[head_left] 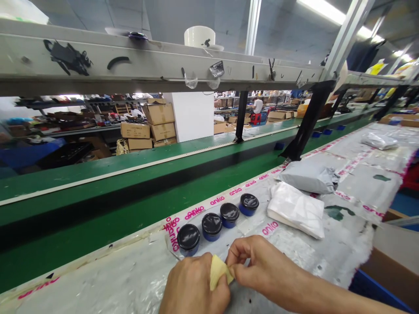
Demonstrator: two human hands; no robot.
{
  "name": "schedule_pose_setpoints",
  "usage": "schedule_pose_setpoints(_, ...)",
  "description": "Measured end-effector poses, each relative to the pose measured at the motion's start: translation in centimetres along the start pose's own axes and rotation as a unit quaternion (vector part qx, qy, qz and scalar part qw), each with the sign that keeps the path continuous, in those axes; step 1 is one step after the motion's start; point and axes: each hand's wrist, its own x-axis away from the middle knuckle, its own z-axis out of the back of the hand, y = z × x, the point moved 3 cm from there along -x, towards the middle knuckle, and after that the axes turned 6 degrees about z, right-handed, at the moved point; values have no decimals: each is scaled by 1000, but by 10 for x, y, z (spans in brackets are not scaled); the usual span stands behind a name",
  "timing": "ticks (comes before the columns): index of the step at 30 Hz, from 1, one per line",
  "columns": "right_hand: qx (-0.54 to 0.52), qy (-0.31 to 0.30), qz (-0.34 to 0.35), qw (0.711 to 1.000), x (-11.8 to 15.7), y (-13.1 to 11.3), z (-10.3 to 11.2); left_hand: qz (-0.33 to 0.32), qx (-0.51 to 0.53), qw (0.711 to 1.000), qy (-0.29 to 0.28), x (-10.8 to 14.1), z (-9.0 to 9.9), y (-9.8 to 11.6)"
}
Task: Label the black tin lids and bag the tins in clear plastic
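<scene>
My left hand (196,281) is closed around a small pale yellow piece (218,271), which looks like a folded cloth or sponge. With thumb and forefinger pinched, my right hand (253,264) meets the right edge of that yellow piece. Whether anything else is between those fingers is hidden. Just beyond both hands, several round blue containers with glossy black lids stand in a slanting row: the nearest container (189,239), then another container (211,226), with the rest farther right, the last container (248,204) among them.
A stack of folded white cloths (296,209) and a grey plastic package (307,176) lie on the plastic-covered bench (131,279). Behind runs a green conveyor belt (137,200), carrying several blue items. A black-wrapped post (304,124) and a shelf beam (147,65) stand ahead.
</scene>
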Motion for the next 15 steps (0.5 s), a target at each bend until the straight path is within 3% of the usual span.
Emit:
schedule_pose_setpoints(9,-47,2,-19,999,-3,-2,-2,-7,20,1000,-15,-2,-10,-6)
schedule_pose_setpoints(15,-150,8,-70,986,-10,5,6,-11,45,994,-95,-3,-22,-17)
